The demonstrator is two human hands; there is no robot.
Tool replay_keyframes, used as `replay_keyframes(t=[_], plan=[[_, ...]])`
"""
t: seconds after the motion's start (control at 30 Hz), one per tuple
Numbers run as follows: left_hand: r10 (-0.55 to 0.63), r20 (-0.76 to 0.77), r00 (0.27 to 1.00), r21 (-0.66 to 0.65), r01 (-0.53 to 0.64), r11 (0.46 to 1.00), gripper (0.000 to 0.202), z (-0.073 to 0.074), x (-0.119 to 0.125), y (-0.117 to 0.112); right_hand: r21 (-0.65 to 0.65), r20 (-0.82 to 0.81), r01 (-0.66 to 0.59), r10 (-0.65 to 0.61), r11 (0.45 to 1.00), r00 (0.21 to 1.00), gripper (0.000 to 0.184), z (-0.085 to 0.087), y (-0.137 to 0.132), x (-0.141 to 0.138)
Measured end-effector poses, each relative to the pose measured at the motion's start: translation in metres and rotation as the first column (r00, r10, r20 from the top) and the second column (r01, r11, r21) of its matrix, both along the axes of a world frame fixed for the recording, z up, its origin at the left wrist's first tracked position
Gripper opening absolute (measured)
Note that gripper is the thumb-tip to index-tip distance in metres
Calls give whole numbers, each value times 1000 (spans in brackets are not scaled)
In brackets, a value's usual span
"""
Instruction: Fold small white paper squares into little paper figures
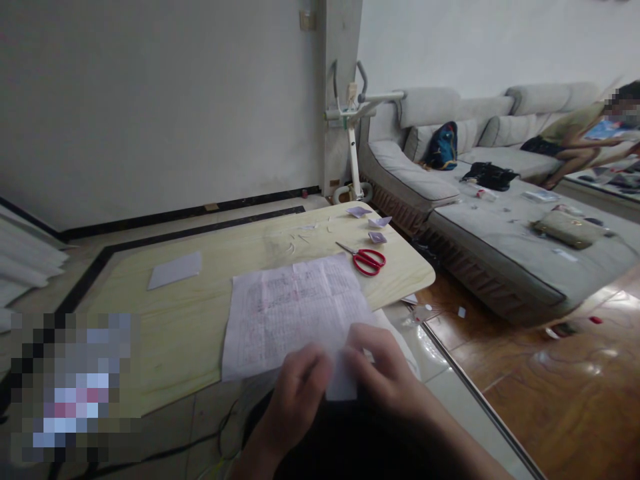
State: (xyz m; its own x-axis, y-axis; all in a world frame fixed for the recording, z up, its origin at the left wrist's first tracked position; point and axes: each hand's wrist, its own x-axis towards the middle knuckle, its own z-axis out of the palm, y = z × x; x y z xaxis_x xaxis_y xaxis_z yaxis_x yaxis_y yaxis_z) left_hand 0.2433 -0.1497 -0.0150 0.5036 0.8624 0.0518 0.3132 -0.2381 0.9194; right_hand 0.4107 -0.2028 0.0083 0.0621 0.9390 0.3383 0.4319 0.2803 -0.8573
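Between my two hands is a small piece of white paper [342, 381], blurred by motion. My left hand [303, 383] is closed on its left side and my right hand [381, 365] on its right, fingers curled in a pinch. A large creased sheet of printed paper [295, 307] lies flat on the pale wooden table [210, 320] just beyond them. Scissors with red handles [369, 262] rest partly open beyond that sheet's far right corner. Farther back sit small folded paper shapes [377, 237], and thin paper scraps [300, 238] are scattered near them.
A plain paper rectangle [175, 270] lies on the table's left part. To the right stands a grey sofa [490, 247] carrying bags, with a person [575, 133] seated at its far end. White exercise equipment [354, 140] stands by the wall. Litter dots the floor [575, 393].
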Motion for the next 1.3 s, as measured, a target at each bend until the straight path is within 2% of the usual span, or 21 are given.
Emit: replay_keyframes(t=[0.23, 0.33, 0.4, 0.5, 0.57, 0.63, 0.7, 0.77, 0.9, 1.03, 1.3], plan=[[-35, -26, 999, 162, 38, 986, 32, -1, -1, -1, -34, -14, -54, 53, 998, 998, 30, -1, 0, -3], [-20, -2, 1000, 169, 20, 985, 33, -2, -1, 0, -37, -39, -40, 38, 999, 998, 29, -2, 0, -4], [3, 35, 999, 102, -7, 995, 35, -2, 1, 1, -32, -67, 10, -12, 999, 998, 29, -4, 0, -5], [-5, 117, 993, -57, 12, 998, 32, 1, 6, 1, -49, -114, 76, -81, 996, 990, 30, -10, 3, -4], [35, 178, 983, -152, -8, 988, 28, 3, 11, 1, -41, -135, 119, -123, 992, 983, 20, -16, 6, -3], [129, 222, 966, -218, -80, 973, 24, 4, 15, 0, 23, -128, 177, -173, 984, 977, 8, -22, 8, -3], [204, 242, 949, -256, -141, 956, 20, 4, 17, -1, 115, -93, 206, -196, 972, 976, 26, -27, 10, -4], [226, 233, 946, -266, -162, 950, 19, 2, 18, -1, 184, -63, 198, -190, 963, 980, 27, -30, 11, -6], [190, 157, 969, -177, -162, 971, 20, -3, 14, 3, 247, -46, 177, -171, 953, 984, 20, -30, 13, -8], [193, 91, 977, -45, -190, 981, 30, -9, 9, 10, 286, 20, 154, -166, 946, 986, 21, -28, 13, -10], [144, 19, 989, 177, -146, 973, 35, -14, 7, 13, 377, 117, 189, -249, 907, 961, 18, -32, 14, -19]])
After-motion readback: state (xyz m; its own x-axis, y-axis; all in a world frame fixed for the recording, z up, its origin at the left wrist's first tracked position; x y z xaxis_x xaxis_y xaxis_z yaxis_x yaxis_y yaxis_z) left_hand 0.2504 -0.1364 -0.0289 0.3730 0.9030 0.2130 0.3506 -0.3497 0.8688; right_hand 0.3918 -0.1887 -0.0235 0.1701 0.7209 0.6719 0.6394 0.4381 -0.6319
